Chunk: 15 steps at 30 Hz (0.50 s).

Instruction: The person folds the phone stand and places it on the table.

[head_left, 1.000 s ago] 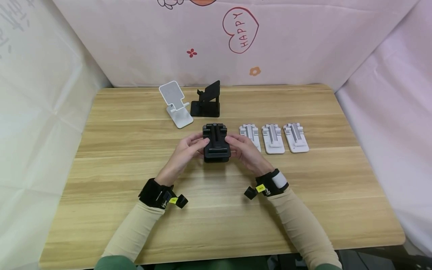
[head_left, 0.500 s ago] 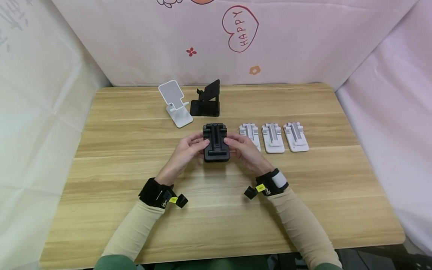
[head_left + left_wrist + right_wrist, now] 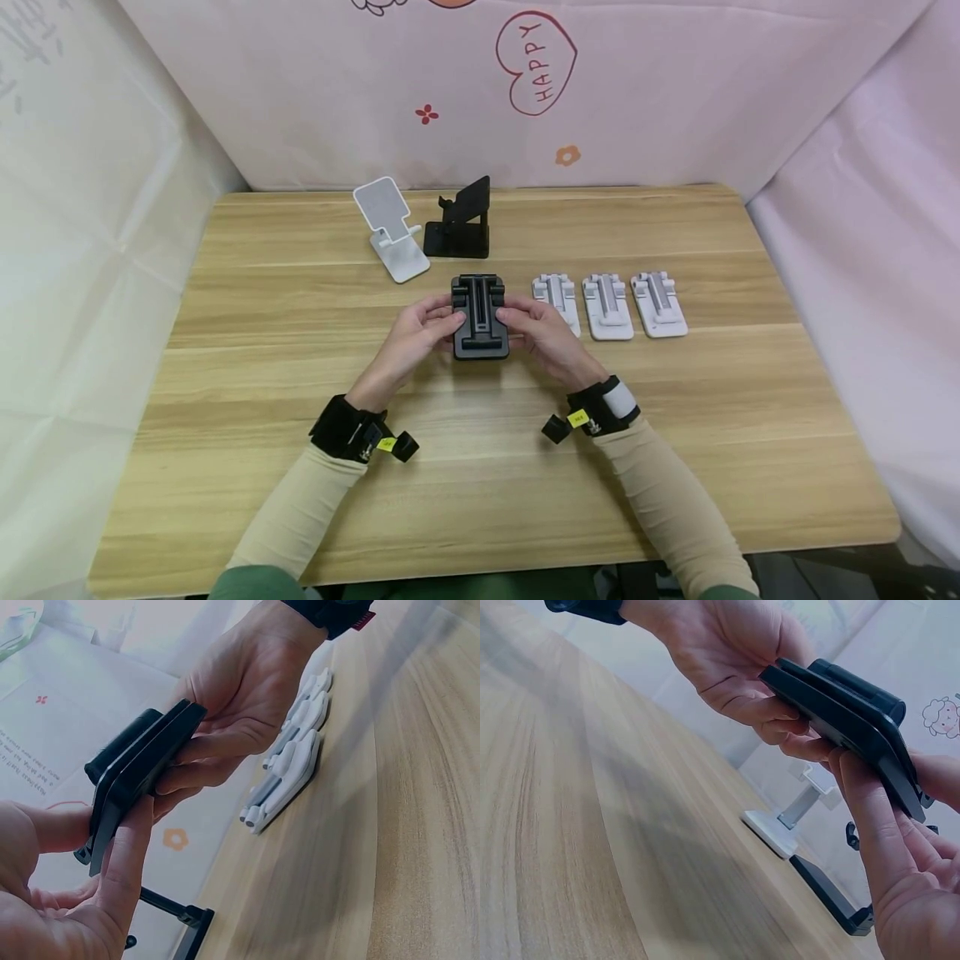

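A folded black phone stand [image 3: 481,321] is held between both hands over the middle of the table. My left hand [image 3: 411,337] grips its left edge, thumb on the face and fingers behind. On the opposite edge my right hand [image 3: 546,337] pinches it the same way. Both wrist views show the stand [image 3: 142,761] raised clear of the wood, its two plates folded close together. Fingertips of both hands support its back [image 3: 832,724]. Just right of my right hand lies a folded white phone stand [image 3: 558,302], partly hidden behind the fingers.
Two more folded white stands [image 3: 608,308] [image 3: 658,306] continue the row to the right. Toward the back edge, an unfolded white stand [image 3: 390,229] and an unfolded black stand [image 3: 459,225] stand side by side. A printed cloth [image 3: 300,100] hangs behind the wooden table [image 3: 480,500].
The held black stand has tilted slightly, so its face shows more fully to the head view. My right thumb has shifted a little to the left; both hands otherwise keep their place.
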Available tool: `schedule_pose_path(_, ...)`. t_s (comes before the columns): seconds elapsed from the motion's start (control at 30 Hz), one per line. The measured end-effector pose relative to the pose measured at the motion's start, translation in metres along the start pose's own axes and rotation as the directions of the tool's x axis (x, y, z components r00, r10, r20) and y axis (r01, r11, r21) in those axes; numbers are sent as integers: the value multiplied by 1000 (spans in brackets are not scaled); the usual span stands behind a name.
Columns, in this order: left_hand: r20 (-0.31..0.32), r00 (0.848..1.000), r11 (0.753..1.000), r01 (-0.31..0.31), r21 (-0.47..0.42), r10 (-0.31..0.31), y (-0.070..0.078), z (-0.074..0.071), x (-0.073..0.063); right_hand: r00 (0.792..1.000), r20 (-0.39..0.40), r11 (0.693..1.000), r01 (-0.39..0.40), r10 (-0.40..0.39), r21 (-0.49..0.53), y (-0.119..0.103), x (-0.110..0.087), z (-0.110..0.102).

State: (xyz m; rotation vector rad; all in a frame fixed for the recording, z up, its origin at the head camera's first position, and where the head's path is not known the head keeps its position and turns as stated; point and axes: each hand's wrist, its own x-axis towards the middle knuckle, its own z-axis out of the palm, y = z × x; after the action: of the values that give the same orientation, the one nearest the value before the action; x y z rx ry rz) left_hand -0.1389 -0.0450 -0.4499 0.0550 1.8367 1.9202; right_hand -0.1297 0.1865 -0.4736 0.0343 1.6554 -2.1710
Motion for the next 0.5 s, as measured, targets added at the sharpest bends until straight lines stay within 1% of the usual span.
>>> schedule_pose_path(0.17,-8,1000,1000,-3,14,3,-2,0,1,1000,3,1000,8,-8,7,0,-1,1)
schedule_pose_path(0.33,-15,1000,1000,1,10,-1,-2,0,1,1000,-3,1000,-2,2,1,-1,-1,1)
schedule_pose_path(0.5,-27,1000,1000,-2,6,3,-2,1,1,999,-42,1000,-13,13,-9,-1,0,1)
